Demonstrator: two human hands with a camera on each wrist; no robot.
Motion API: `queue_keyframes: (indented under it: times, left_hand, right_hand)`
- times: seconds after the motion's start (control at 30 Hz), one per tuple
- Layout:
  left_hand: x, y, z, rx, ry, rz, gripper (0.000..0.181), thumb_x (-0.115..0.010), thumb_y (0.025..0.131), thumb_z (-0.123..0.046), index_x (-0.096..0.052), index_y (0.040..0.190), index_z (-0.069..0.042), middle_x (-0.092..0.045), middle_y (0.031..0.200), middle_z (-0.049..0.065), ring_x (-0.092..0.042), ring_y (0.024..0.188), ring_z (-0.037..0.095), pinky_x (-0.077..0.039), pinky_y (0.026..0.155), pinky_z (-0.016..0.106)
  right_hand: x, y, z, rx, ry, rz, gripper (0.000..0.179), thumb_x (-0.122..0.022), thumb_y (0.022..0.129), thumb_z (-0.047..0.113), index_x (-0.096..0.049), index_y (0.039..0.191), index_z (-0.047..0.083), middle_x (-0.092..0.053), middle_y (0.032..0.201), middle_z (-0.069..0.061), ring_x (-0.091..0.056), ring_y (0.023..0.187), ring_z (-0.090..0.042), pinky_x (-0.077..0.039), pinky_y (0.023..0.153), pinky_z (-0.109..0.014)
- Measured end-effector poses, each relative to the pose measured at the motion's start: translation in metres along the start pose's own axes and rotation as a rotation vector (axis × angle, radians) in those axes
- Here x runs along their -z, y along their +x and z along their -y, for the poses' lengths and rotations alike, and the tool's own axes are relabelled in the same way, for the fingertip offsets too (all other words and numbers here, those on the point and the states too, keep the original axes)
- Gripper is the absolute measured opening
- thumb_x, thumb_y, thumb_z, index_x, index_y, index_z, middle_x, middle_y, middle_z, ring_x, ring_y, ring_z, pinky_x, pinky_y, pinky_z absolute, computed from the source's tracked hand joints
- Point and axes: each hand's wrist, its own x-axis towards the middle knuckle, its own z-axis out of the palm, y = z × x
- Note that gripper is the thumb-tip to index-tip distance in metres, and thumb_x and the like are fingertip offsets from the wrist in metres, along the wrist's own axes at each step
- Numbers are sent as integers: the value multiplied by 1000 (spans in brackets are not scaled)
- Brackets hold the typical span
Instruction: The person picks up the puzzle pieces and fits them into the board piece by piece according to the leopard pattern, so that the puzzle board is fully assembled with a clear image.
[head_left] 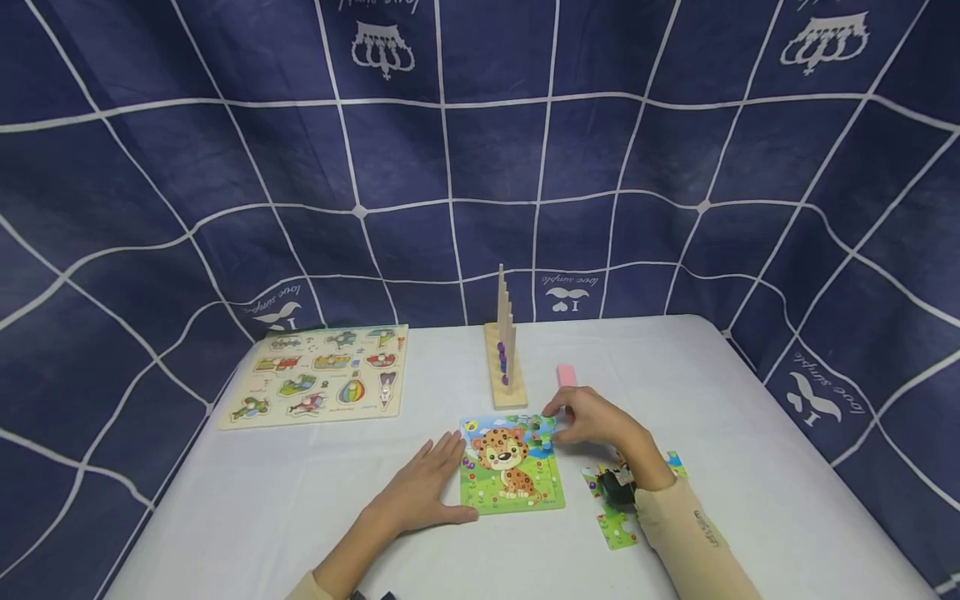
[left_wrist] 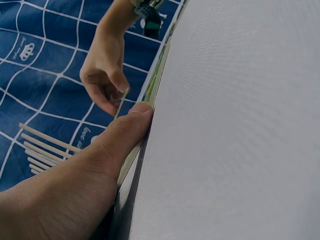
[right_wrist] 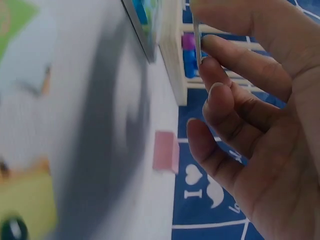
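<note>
A jigsaw puzzle [head_left: 497, 496] with a cartoon leopard lies on the white table in the head view, most of its picture filled in. My left hand [head_left: 422, 493] rests flat along its left edge, fingers straight and thumb near the lower corner. At the upper right corner of the puzzle, my right hand [head_left: 592, 418] pinches a thin puzzle piece [right_wrist: 198, 45] between thumb and fingers, seen edge-on in the right wrist view. Loose puzzle pieces [head_left: 617, 530] lie to the right, partly hidden under the right forearm.
A wooden stand with upright rods and beads [head_left: 508, 400] stands behind the puzzle. Beside it lies a pink block [head_left: 566, 375]. A wooden vehicle peg board [head_left: 337, 417] is at the back left. A dark blue curtain [head_left: 487, 150] hangs around the table.
</note>
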Motion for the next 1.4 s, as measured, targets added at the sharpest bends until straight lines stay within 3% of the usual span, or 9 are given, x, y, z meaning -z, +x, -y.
queue_keyframes:
  times: [0.5, 1.4]
  left_hand:
    - [-4, 1, 1, -3, 7, 5, 112, -52, 76, -82, -26, 154, -6, -20, 163, 10, -21, 151, 26, -21, 123, 45]
    - [-1, 3, 2, -3, 13, 1, 113, -53, 76, -82, -25, 154, -5, -20, 163, 11, -21, 151, 27, -21, 123, 45]
  right_hand:
    - [-22, 14, 2, -49, 21, 63, 38, -79, 65, 8, -75, 102, 8, -67, 94, 2, -51, 74, -10, -46, 64, -19]
    - [-22, 24, 4, -42, 37, 94, 34, -80, 68, 10, -76, 101, 7, -68, 97, -1, -55, 77, -13, -49, 68, -20]
